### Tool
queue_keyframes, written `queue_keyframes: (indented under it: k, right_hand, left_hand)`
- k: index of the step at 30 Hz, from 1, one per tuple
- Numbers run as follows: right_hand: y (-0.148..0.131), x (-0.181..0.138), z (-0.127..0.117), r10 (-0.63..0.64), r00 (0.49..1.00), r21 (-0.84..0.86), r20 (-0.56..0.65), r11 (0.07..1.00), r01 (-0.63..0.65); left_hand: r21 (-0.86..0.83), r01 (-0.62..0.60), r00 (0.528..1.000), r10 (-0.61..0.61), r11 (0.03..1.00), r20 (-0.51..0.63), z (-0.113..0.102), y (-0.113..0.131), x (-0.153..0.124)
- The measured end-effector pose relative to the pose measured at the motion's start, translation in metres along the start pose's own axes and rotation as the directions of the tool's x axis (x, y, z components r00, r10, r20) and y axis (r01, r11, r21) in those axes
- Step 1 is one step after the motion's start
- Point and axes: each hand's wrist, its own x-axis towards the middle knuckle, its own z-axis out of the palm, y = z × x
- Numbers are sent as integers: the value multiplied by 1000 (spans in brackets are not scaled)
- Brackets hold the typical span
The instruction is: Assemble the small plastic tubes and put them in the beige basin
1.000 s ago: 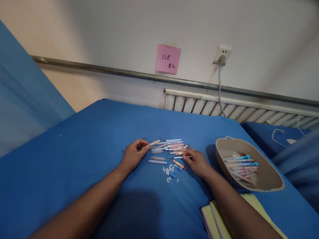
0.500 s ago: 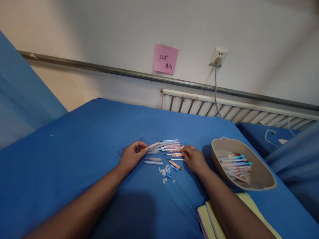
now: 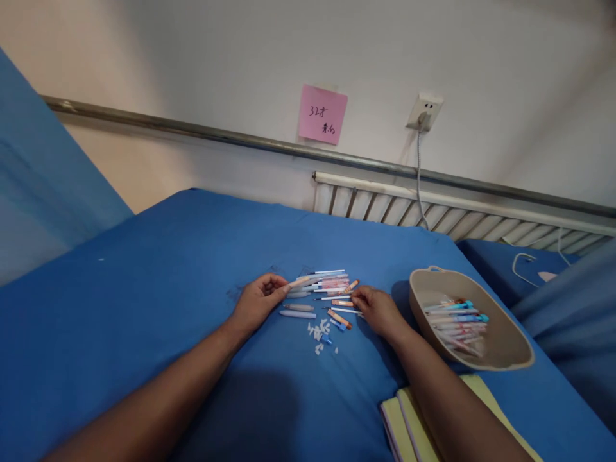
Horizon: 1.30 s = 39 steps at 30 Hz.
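Note:
My left hand (image 3: pixel 262 299) is closed, with thumb and fingers pinching the left end of a pale, orange-tinted pen barrel (image 3: pixel 302 281). Further grey and clear barrels lie beneath and beside it. My right hand (image 3: pixel 378 310) is also closed, its fingertips pressed together at the right end of a white pen refill (image 3: pixel 332 298); what they pinch is hidden. Between the hands lie several pink-printed pen parts (image 3: pixel 335 283). Nearer me are two grey barrels, one of them a pen barrel (image 3: pixel 297 314), an orange pen part (image 3: pixel 339 319), blue caps (image 3: pixel 326 339) and small white pieces (image 3: pixel 316 333).
A beige basket (image 3: pixel 510 333) holding several pens (image 3: pixel 457 317) stands on the right of the blue-covered table (image 3: pixel 144 308). Folded yellow cloth (image 3: pixel 404 423) lies under my right forearm. Behind are a radiator (image 3: pixel 375 199), a rail (image 3: pixel 231 136) and a plugged-in cable (image 3: pixel 419 167).
The pen barrel in my left hand has dropped slightly, lying flatter over the other barrels. My right hand has barely moved. The whole view has shifted a little.

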Motion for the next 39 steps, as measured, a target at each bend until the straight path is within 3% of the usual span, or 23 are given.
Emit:
queue_keyframes:
  k: [6, 14, 27, 32, 39]
  right_hand:
    - [-1, 4, -1, -77, 997, -47, -23, 996, 75]
    - [-13, 4, -10, -92, 992, -235, 83, 966, 109]
    - [-29, 2, -12, -212, 953, -484, 217, 824, 294]
    - [-24, -2, -10, -255, 945, -350, 205, 882, 314]
    - [-17, -5, -9, -352, 933, 15, -67, 935, 354]
  left_hand:
    - [4, 6, 1000, -6, 1000, 10, 1, -1, 1]
    - [29, -11, 1000, 11, 1000, 11, 2, -3, 2]
    - [15, -15, 1000, 14, 1000, 21, 2, -2, 2]
    - [21, -11, 1000, 11, 1000, 14, 1, -3, 2]
    - [48, -32, 996, 27, 998, 89, 0, -6, 3]
